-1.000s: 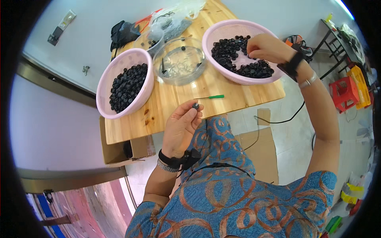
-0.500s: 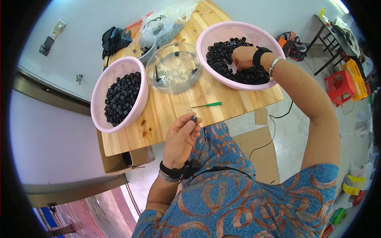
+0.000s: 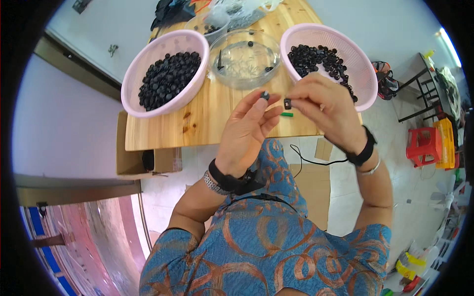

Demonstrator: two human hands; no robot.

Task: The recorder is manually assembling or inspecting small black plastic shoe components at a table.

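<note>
Between the thumb and fingers of my left hand is a small dark round part, with a lighter bit on its top. My right hand pinches a small black part with a hole through it. The two parts face each other a short way apart above the table's front. Just below them shows the green handle of a screwdriver; its shaft is hidden by my left fingers. Behind my right hand, a pink basket holds many loose black parts. Another pink basket at left is heaped with black round parts.
A clear round tray with tiny pieces and a dark pointed tool stands between the baskets. Behind it are a smaller clear bowl and plastic bags. The wooden table's front edge is near me. A red stool stands at right.
My right hand has come out of the right basket, bringing a small black part close to my left hand. The left hand still holds its part. The view has shifted.
</note>
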